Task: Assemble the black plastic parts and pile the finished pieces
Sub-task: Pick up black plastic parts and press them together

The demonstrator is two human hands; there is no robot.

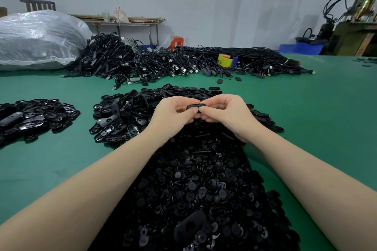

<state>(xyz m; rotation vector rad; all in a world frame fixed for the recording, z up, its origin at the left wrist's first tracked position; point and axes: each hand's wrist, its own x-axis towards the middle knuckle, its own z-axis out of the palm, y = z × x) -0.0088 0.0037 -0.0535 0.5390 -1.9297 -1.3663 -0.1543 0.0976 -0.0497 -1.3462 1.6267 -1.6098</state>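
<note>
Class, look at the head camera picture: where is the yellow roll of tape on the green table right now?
The yellow roll of tape sits far back on the green table, right of centre, nestled in the black cables beside a blue object.

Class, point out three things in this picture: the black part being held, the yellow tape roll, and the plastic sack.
black part (196, 106), head view, its top edge between both hands.
yellow tape roll (224, 60), head view, its outer side.
plastic sack (38, 38), head view, its bulging front.

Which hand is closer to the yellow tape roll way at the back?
The right hand. The yellow tape roll sits far back, almost straight beyond it. The left hand is farther over to the left. Both pinch one black part.
</note>
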